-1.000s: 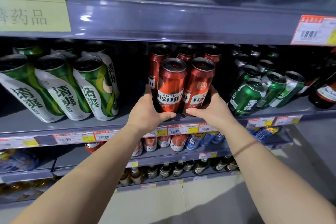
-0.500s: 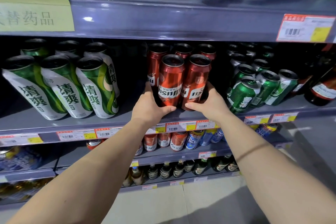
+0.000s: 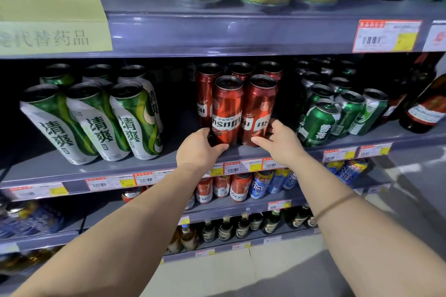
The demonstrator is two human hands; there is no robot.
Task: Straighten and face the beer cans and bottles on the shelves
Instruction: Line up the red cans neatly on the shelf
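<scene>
Shelf edge bare beside red cans, both hands gripping.

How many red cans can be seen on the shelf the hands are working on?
5: two front red cans by the left hand and right hand, three behind. More may be hidden further back.

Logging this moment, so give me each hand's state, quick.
Left hand: closed around the base of the front left red can.
Right hand: fingers on the base of the front right red can; full grip cannot be told.

five red cans, two hands
</scene>
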